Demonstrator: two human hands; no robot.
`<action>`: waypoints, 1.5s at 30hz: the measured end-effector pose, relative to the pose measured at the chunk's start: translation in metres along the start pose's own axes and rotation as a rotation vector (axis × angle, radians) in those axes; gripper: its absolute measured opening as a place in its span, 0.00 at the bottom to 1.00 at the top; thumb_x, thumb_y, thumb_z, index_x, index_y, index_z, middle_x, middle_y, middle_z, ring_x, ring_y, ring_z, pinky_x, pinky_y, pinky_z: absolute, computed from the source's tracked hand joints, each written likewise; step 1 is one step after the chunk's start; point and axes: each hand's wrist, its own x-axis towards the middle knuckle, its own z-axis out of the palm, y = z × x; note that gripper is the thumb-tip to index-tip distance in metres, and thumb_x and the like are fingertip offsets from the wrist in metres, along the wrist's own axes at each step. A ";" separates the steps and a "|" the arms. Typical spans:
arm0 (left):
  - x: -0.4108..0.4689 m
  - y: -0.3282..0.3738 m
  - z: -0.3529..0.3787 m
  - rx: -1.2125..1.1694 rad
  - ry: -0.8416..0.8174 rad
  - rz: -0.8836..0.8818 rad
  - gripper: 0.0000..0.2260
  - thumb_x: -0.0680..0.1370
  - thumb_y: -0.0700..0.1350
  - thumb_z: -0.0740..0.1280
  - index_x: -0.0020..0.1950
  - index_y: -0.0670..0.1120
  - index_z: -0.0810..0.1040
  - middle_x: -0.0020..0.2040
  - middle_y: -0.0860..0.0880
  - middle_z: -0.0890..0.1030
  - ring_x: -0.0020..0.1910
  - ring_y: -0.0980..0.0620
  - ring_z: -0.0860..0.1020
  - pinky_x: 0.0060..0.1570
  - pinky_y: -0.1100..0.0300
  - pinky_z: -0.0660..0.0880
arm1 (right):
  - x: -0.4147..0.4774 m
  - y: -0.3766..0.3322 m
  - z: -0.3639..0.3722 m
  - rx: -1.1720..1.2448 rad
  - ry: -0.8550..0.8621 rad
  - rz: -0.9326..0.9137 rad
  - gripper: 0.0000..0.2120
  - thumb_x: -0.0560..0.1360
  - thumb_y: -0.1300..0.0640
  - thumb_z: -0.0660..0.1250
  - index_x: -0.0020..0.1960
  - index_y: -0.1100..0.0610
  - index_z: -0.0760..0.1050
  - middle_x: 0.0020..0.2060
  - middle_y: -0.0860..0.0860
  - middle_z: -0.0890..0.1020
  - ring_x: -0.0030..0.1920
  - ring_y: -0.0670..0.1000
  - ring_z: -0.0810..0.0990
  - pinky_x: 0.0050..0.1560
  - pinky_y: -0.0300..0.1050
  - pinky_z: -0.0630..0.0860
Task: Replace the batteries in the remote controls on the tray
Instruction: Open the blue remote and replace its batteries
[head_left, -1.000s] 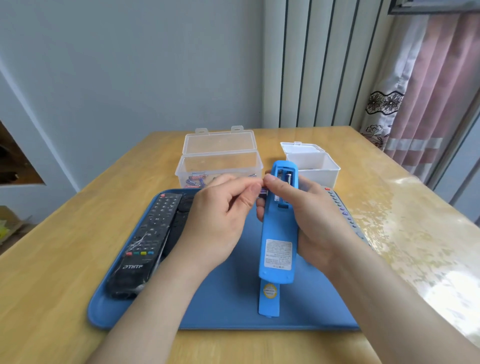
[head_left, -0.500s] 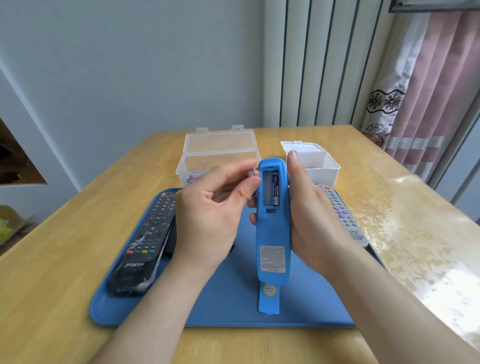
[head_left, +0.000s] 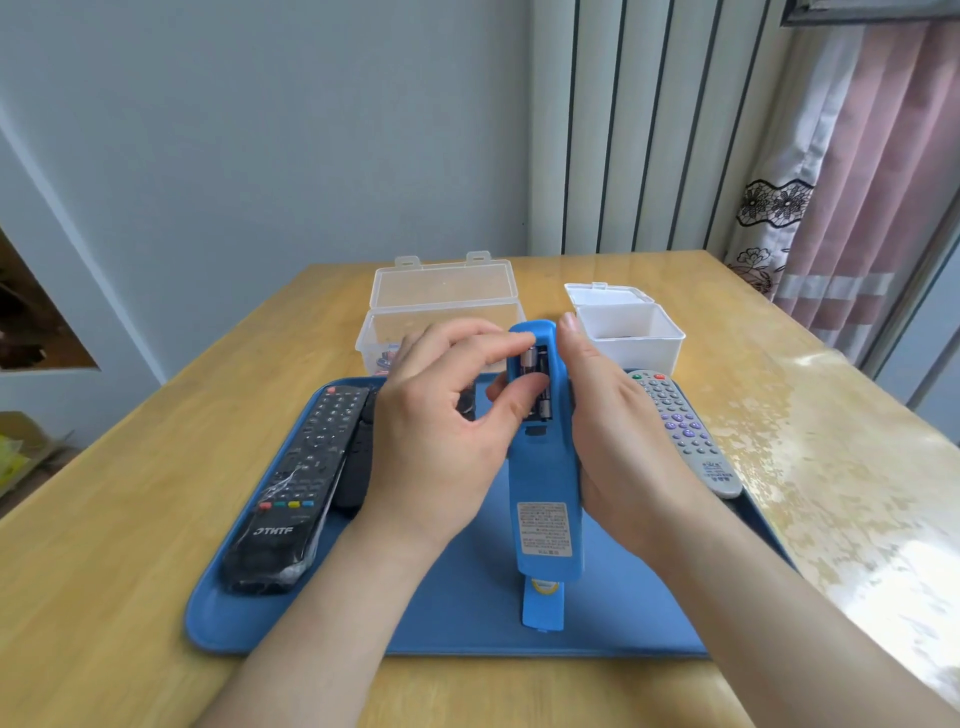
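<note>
On the left of the flat blue plastic tray (head_left: 249, 618) lies a long black button-faced remote (head_left: 298, 483) in torn clear wrap, with a second black remote (head_left: 360, 462) tucked against its right side, both seemingly awaiting their turn. Over the tray's middle, the left hand (head_left: 441, 426) pinches a cylindrical battery (head_left: 531, 358) between thumb and forefinger in the open compartment of the slim blue plastic remote (head_left: 543, 467), held back-up so the slot faces the person, its detached blue cover (head_left: 543, 605) lying below on the tray. The right hand (head_left: 618, 447) clasps that remote's right edge to steady it, and a grey remote with purple buttons (head_left: 685, 431) rests at the tray's right, with a clear lidded box (head_left: 444, 306) and a white open box (head_left: 628, 332) beyond, probably for fresh and spent cells.
</note>
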 end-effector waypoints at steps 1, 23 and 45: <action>0.000 0.000 0.001 -0.056 -0.010 -0.034 0.11 0.72 0.47 0.72 0.54 0.52 0.82 0.51 0.60 0.78 0.46 0.48 0.80 0.39 0.47 0.79 | 0.001 0.000 0.000 0.002 0.003 -0.004 0.22 0.82 0.42 0.54 0.54 0.56 0.80 0.50 0.60 0.84 0.46 0.53 0.85 0.43 0.49 0.82; -0.001 0.001 0.000 -0.382 -0.364 -0.376 0.16 0.73 0.43 0.66 0.60 0.54 0.78 0.55 0.52 0.82 0.47 0.54 0.80 0.52 0.59 0.77 | 0.016 -0.009 -0.020 -0.011 0.028 0.007 0.07 0.82 0.59 0.61 0.51 0.62 0.75 0.38 0.55 0.80 0.37 0.51 0.79 0.39 0.46 0.80; 0.013 0.007 -0.028 -0.400 -0.536 -0.509 0.04 0.75 0.45 0.64 0.46 0.50 0.78 0.36 0.58 0.77 0.35 0.58 0.74 0.35 0.67 0.71 | 0.015 -0.006 -0.024 0.185 -0.017 0.291 0.27 0.80 0.41 0.57 0.58 0.65 0.77 0.40 0.58 0.82 0.35 0.54 0.80 0.38 0.49 0.80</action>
